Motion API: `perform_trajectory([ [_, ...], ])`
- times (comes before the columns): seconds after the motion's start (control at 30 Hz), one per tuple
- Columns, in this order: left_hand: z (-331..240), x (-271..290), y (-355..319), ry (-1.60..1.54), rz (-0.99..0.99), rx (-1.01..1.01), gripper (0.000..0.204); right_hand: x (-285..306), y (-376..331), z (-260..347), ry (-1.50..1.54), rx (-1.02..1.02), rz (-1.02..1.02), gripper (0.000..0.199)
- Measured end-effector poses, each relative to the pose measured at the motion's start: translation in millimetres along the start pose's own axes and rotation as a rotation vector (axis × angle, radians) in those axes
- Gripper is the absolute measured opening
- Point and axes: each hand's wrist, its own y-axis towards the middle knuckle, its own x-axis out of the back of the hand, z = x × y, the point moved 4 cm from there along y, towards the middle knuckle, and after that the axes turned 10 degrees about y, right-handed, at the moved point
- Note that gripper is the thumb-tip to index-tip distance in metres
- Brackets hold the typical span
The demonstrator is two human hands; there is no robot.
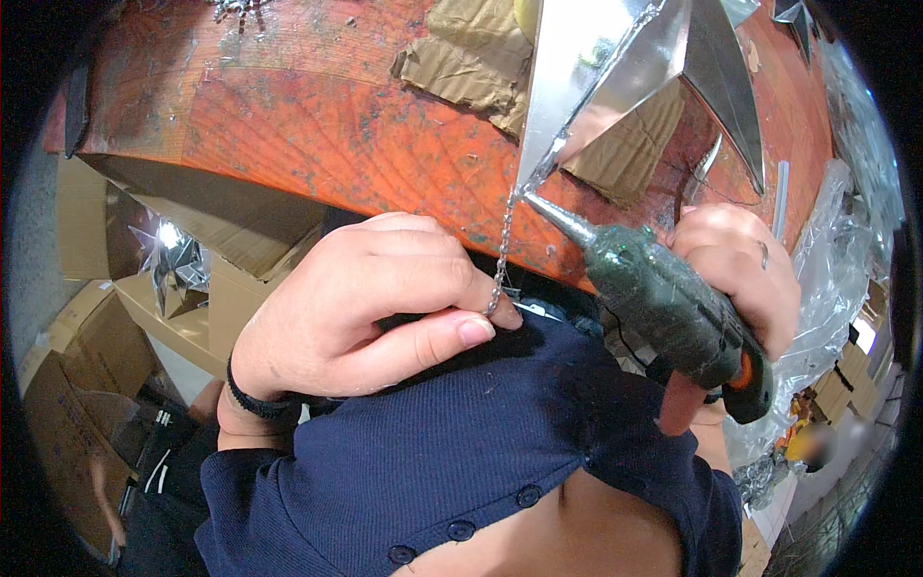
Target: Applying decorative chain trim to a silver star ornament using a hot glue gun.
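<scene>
My left hand (370, 303) pinches the lower end of a thin silver bead chain (505, 240) between thumb and forefinger. The chain runs up, taut, to the pointed tip of a large shiny silver star (601, 62), along whose ridge a sparkly line continues. Wrapped round a dark green glue gun (639, 284), my right hand (740, 260) holds it with the metal nozzle close by the star's tip. Whether the nozzle touches the tip I cannot tell. Part of the right hand's grip is hidden behind the gun.
The star rests over torn cardboard (466, 58) on a scuffed orange-red table (336, 144). Cardboard boxes (159, 317) stand at the left, with another silver star (173, 255) in one. Clear plastic wrap (817, 279) hangs along the right side. A clear stick (781, 197) lies near the right hand.
</scene>
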Motion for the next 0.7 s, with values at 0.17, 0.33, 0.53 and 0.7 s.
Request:
perform_trajectory([
  [0.17, -2.8, 3.0, 0.2, 0.012, -0.007, 0.002, 0.021, -4.5, -3.5, 3.8, -0.067, 0.048, -0.139, 0.031],
  [0.33, -11.0, 12.7, -7.9, 0.123, 0.06, 0.029, 0.018, 38.6, -65.8, -9.7, 0.077, 0.173, -0.211, 0.074],
  [0.53, -36.0, 25.4, -22.9, 0.315, 0.207, 0.003, 0.016, 35.6, -148.6, -37.0, 0.21, -0.769, -1.043, 0.051],
  [0.7, -64.9, 38.2, -14.3, 0.481, 0.284, -0.08, 0.021, 56.3, -149.4, -68.3, -0.323, -0.716, -0.375, 0.049],
])
